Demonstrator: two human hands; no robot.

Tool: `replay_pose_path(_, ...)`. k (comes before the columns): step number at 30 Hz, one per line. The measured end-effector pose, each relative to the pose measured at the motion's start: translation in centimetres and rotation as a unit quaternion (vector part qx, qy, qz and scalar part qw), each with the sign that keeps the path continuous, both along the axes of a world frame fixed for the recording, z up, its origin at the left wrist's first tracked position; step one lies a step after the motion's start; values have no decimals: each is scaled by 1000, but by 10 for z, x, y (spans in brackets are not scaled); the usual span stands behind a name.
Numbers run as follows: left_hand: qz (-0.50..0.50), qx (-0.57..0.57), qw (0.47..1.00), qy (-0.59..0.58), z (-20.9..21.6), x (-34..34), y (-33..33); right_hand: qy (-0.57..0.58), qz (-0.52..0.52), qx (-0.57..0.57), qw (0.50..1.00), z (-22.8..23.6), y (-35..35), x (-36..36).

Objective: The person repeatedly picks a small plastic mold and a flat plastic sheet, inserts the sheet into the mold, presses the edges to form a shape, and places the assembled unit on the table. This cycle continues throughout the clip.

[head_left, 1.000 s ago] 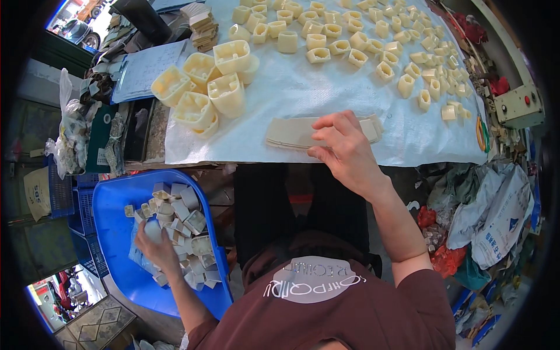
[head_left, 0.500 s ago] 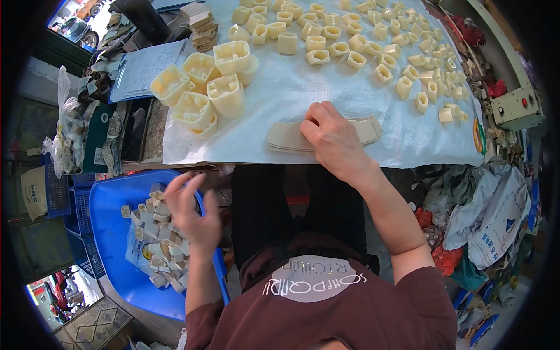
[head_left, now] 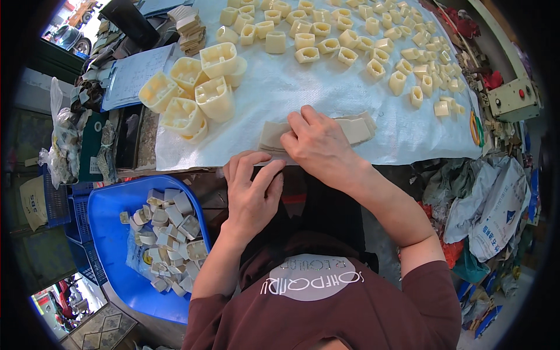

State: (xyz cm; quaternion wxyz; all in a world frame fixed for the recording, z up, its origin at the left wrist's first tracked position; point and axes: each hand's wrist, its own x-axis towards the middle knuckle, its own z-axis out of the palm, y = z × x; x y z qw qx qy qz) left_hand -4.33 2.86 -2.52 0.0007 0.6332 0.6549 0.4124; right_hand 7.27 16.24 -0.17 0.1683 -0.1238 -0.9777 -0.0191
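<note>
R hand (head_left: 318, 146) lies flat, fingers spread, on stack of flat beige pieces (head_left: 356, 129) at near edge of white-covered surface (head_left: 326, 87). L hand (head_left: 252, 192) open w/ fingertips touching stack's left end; blue tub (head_left: 108, 233) of small parts sits low left.

blue tub (head_left: 111, 216), clipboard (head_left: 131, 73), grey switch box (head_left: 513, 99)

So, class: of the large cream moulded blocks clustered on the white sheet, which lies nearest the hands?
The large cream block at the cluster's right front corner, openings facing up; the other blocks sit further left or behind it.
</note>
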Motion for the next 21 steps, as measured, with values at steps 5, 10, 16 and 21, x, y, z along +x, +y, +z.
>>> replay_pose_path(5,-1,1,1000,-4,3,-2,-1,49,-15,-155,987,-6,15,9)
replay_pose_path(10,-67,47,996,39,0,5,13,102,-18,-241,965,-12,15,10)
replay_pose_path(16,-62,4,988,141,-5,9,19,137,-25,-274,952,-19,16,13)
replay_pose_path(21,-14,-61,989,137,-2,17,14,245,-107,-469,842,-18,20,23)
